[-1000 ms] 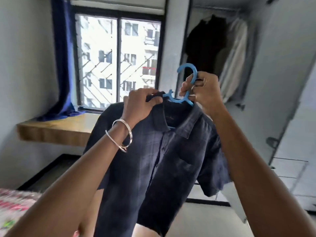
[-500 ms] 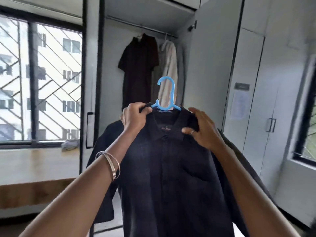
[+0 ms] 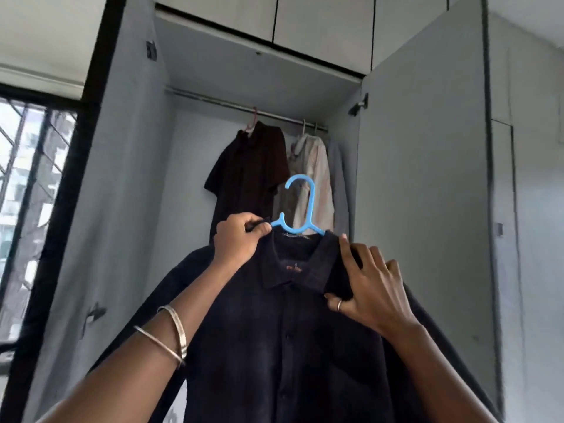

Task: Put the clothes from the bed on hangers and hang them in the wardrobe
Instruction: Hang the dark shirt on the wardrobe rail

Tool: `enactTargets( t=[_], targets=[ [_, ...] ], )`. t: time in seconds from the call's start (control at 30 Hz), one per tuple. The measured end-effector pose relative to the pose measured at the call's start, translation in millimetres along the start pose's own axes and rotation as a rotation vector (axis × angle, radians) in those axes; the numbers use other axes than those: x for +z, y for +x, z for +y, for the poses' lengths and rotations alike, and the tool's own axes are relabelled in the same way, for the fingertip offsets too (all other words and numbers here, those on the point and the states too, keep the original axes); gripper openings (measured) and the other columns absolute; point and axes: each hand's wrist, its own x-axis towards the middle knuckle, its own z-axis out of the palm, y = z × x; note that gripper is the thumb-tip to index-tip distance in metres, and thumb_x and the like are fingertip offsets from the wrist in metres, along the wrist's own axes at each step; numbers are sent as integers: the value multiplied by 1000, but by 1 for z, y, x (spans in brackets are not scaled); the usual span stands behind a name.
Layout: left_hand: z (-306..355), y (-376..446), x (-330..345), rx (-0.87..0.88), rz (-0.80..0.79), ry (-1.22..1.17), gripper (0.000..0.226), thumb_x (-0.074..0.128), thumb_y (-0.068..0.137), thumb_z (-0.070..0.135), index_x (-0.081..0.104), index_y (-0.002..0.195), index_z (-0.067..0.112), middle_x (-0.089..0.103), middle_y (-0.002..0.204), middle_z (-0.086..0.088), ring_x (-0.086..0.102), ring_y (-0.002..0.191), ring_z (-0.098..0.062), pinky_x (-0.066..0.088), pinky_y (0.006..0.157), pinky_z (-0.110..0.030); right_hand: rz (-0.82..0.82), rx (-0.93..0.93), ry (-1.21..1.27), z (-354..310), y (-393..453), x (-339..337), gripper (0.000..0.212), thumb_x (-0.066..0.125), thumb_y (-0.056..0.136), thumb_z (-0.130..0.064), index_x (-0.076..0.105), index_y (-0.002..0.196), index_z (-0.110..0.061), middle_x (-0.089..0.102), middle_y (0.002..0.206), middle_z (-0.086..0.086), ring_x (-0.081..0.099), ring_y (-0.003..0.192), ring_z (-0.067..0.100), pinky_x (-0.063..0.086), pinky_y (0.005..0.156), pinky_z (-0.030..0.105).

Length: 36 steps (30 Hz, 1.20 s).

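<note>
Now the left hand (image 3: 238, 236) pinches the shirt (image 3: 290, 331) collar at the blue hanger (image 3: 300, 209), and the right hand (image 3: 369, 288) grips its other shoulder. Best to lift the hook toward twelve o'clock, onto the bare rail (image 3: 213, 100) left of the hung clothes (image 3: 268, 169).

The dark shirt (image 3: 283, 346) hides the shoulders of the blue hanger (image 3: 300, 209), and its hem runs off the bottom edge of the frame. The left hand (image 3: 239, 239) covers the hanger's left tip. The collar label is too small to read. In the wardrobe (image 3: 421, 178), the held shirt blocks the lower halves of the hanging clothes (image 3: 253, 172). The window (image 3: 27, 193) at the left edge is cut off and blurred.
</note>
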Motion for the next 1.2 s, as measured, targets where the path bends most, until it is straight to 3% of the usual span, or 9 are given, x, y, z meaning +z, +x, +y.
enactTargets(
  t=[0.17, 0.27, 0.33, 0.47, 0.57, 0.77, 0.87, 0.97, 1.2],
  targets=[
    [-50, 70, 25, 73, 7, 95, 35, 67, 87, 34, 66, 118, 17, 69, 107, 3, 63, 101, -12, 45, 87, -20, 48, -52, -55, 8, 83, 63, 103, 53, 56, -69, 50, 136, -4, 60, 109, 12, 59, 93, 33, 50, 63, 47],
    [-84, 121, 53, 154, 52, 161, 34, 63, 90, 29, 65, 120, 14, 67, 114, 0, 61, 106, -14, 42, 88, -18, 138, -56, -138, 40, 134, 93, 103, 42, 55, -71, 56, 131, -3, 63, 103, 15, 60, 89, 36, 50, 60, 45],
    [-98, 160, 71, 192, 48, 227, 30, 59, 93, 25, 64, 121, 14, 66, 117, -3, 60, 107, -19, 45, 92, -25, 147, -25, -216, 66, 161, 94, 105, 40, 58, -74, 51, 136, -5, 61, 109, 16, 59, 96, 36, 50, 66, 46],
    [-115, 246, 120, 347, 79, 552, 44, 52, 91, 14, 50, 134, 25, 55, 128, -6, 51, 117, -29, 46, 94, -47, 55, 36, -420, 127, 205, 96, 113, 42, 66, -84, 9, 154, -21, 36, 144, 1, 35, 130, 24, 42, 92, 39],
    [-113, 280, 160, 466, 72, 981, 67, 51, 91, 18, 22, 147, 40, 33, 145, -7, 35, 130, -31, 36, 98, -49, 67, 104, -516, 154, 226, 107, 114, 42, 64, -86, 8, 153, -23, 35, 146, -2, 33, 131, 23, 42, 93, 39],
    [-110, 329, 227, 673, 8, 1524, 61, 28, 102, 23, -5, 149, 40, -9, 160, -4, -1, 144, -37, 16, 108, -62, 30, 110, -555, 156, 276, 152, 110, 53, 63, -81, 24, 148, -19, 45, 139, 4, 39, 125, 27, 42, 87, 41],
    [-113, 346, 240, 674, 14, 1767, 56, 24, 103, 30, -5, 150, 38, 5, 159, -6, 0, 144, -38, 4, 110, -66, 53, 83, -562, 144, 301, 168, 103, 60, 62, -77, 35, 142, -15, 50, 133, 6, 42, 121, 29, 40, 84, 42],
    [-122, 357, 236, 582, 39, 1926, 51, 28, 102, 34, 13, 151, 31, 31, 150, -9, 11, 142, -39, -1, 109, -67, 67, 83, -540, 129, 324, 176, 94, 64, 64, -74, 45, 132, -13, 54, 126, 7, 44, 119, 30, 40, 85, 44],
    [-157, 381, 190, 330, 296, 1838, 30, 48, 94, 25, 60, 120, 13, 64, 112, -9, 47, 117, -38, 9, 106, -69, 102, 85, -496, 92, 373, 194, 73, 68, 67, -70, 55, 117, -18, 56, 123, 7, 44, 119, 31, 37, 92, 49]
  ],
)
